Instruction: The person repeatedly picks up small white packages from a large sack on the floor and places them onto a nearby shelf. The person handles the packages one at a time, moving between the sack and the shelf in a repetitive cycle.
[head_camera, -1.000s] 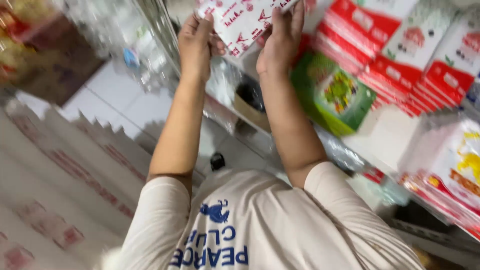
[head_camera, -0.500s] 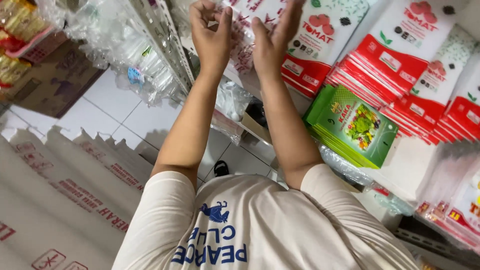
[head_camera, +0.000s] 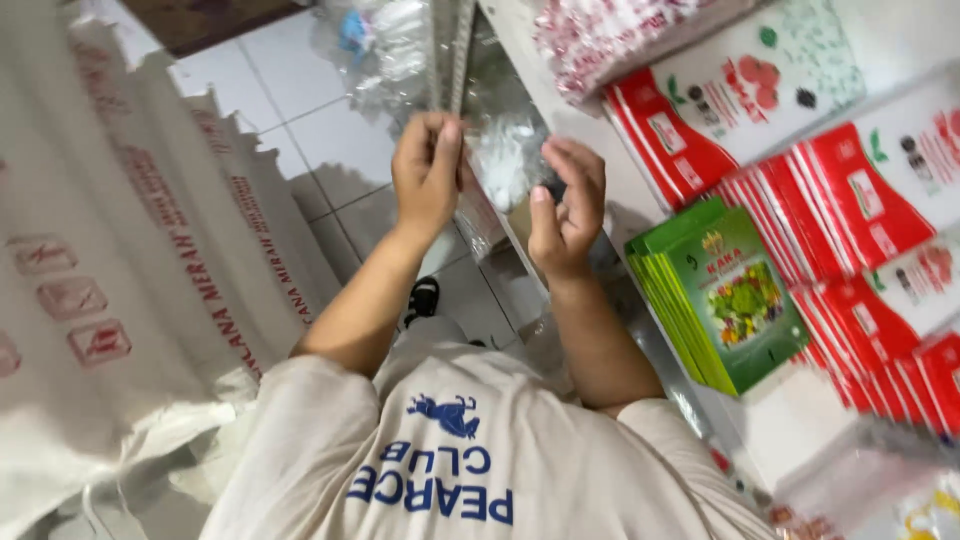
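Beyond your fingers (head_camera: 452, 135), the clear bag bundle (head_camera: 505, 160) blurs; the red-patterned packets (head_camera: 610, 35) above are cut off by the edge.

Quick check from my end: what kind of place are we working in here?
Probably a small shop or stockroom for packaging: shelves hold stacked red-and-white printed pouches and green pouches, and large printed white sacks stand on the tiled floor.

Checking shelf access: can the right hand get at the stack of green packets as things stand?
Probably yes: the right hand is open and holds nothing, and the green packets stand uncovered on the shelf just beside it, nothing between.
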